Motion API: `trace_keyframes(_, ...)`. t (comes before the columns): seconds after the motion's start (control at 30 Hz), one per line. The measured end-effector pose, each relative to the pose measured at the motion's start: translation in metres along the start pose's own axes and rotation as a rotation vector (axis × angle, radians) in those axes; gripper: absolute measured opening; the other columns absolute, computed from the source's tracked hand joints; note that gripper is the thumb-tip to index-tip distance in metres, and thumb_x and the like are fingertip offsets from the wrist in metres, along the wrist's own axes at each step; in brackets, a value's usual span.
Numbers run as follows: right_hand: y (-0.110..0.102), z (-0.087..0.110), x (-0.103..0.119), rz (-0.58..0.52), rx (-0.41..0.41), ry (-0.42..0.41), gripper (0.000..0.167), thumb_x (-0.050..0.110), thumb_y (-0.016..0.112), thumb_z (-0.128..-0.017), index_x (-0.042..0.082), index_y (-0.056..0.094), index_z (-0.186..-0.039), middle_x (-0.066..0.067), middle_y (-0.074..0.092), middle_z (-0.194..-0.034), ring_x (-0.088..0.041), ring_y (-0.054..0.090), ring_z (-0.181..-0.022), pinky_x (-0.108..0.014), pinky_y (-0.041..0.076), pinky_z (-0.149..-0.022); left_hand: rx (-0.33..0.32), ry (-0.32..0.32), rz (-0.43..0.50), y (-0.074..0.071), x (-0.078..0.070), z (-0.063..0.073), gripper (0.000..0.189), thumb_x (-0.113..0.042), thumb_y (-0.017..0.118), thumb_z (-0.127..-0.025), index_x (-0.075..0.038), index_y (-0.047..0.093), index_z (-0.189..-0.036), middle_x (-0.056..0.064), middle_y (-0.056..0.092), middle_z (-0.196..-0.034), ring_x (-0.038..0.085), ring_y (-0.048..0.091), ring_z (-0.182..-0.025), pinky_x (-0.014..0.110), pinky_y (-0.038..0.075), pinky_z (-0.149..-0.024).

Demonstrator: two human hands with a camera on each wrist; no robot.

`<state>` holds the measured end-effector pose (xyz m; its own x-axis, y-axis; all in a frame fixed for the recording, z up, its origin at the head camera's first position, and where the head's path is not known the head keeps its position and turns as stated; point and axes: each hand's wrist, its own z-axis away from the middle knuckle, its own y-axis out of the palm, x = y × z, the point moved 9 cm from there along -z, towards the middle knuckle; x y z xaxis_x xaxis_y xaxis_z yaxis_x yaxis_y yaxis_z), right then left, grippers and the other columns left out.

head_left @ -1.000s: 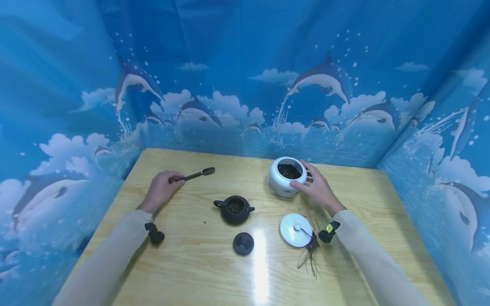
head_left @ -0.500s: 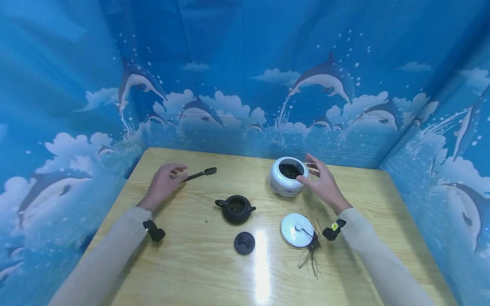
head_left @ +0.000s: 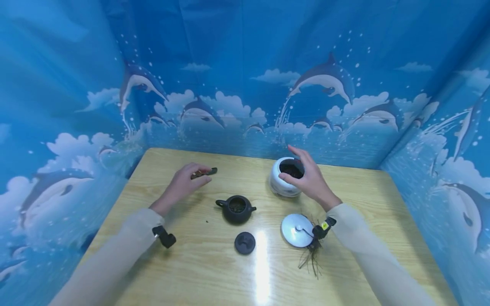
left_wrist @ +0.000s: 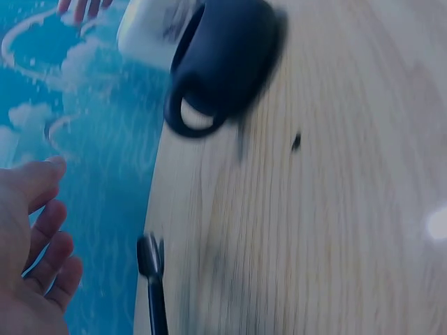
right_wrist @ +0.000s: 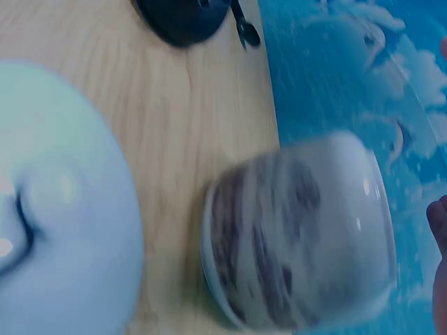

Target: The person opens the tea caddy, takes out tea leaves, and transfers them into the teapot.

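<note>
My left hand (head_left: 185, 182), fingers apart and slightly bent, is raised over a dark tea scoop (left_wrist: 149, 258). The scoop lies on the table, its handle partly hidden by that hand in the head view; nothing shows in the hand's grasp. My right hand (head_left: 309, 178) hovers at the near right side of a white lidless jar (head_left: 276, 182), thumb and fingers spread above its mouth. Dark leaves fill part of the jar. Between the hands stands a small black teapot (head_left: 238, 217) without its lid, with some leaves inside.
The teapot's round black lid (head_left: 245, 243) lies in front of it. To its right rests the white jar lid (head_left: 292, 233), a dark stringy tuft (head_left: 313, 250) beside it. A small dark speck (left_wrist: 297, 142) is on the wooden table (head_left: 199, 263). A blue dolphin curtain (head_left: 229, 85) hangs behind.
My left hand has let go of the scoop's handle and moved right, over it. My right hand has released the jar's side and shifted left above the mouth. Both objects have stayed put.
</note>
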<state>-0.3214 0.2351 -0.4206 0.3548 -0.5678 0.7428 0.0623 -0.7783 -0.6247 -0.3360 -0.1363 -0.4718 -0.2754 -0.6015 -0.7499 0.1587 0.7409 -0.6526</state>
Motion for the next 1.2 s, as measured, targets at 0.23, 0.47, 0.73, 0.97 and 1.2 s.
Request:
trace_keyframes(0.23,0.042,0.004,0.015,-0.021,0.110,-0.032,0.086,0.035,0.083,-0.100,0.029,0.034,-0.171,-0.010,0.038,-0.172,-0.040,0.052,-0.150,-0.061,0.047,-0.122,0.063,0.087,-0.008,0.018,-0.028,0.010,0.038,-0.031,0.076,-0.105,-0.014,0.073,-0.139,0.011,0.073,-0.129,0.025,0.067,-0.114,0.049,0.059,-0.099)
trace_keyframes(0.47,0.069,0.008,0.022,-0.020,0.161,-0.069,0.089,0.038,0.085,-0.097,0.027,0.036,-0.170,-0.005,0.042,-0.171,-0.036,0.049,-0.153,-0.054,0.048,-0.122,0.157,0.141,0.012,0.039,-0.049,0.024,0.033,-0.028,0.078,-0.103,-0.013,0.076,-0.133,0.010,0.076,-0.123,0.018,0.070,-0.108,0.041,0.060,-0.096)
trace_keyframes(0.73,0.108,0.017,0.021,-0.081,0.270,-0.089,0.093,0.033,0.089,-0.094,0.014,0.038,-0.169,-0.010,0.046,-0.167,-0.041,0.050,-0.150,-0.047,0.053,-0.119,0.283,0.210,-0.020,0.074,-0.061,0.044,0.029,-0.031,0.081,-0.101,-0.018,0.080,-0.127,-0.003,0.075,-0.113,0.011,0.069,-0.102,0.037,0.063,-0.092)
trace_keyframes(0.97,0.136,0.030,0.012,-0.099,0.365,-0.033,0.093,0.036,0.087,-0.096,0.012,0.036,-0.170,-0.013,0.045,-0.168,-0.038,0.058,-0.144,-0.051,0.053,-0.117,0.401,0.314,-0.047,0.106,-0.067,0.059,0.026,-0.033,0.080,-0.101,-0.021,0.080,-0.125,-0.007,0.075,-0.117,0.008,0.067,-0.107,0.034,0.059,-0.095)
trace_keyframes(1.2,0.147,0.036,0.010,-0.031,0.402,-0.047,0.091,0.042,0.087,-0.095,0.015,0.040,-0.168,-0.012,0.051,-0.164,-0.032,0.063,-0.138,-0.054,0.053,-0.116,0.446,0.339,-0.073,0.120,-0.071,0.068,0.028,-0.036,0.081,-0.100,-0.022,0.081,-0.124,-0.008,0.074,-0.120,0.007,0.065,-0.111,0.034,0.057,-0.101)
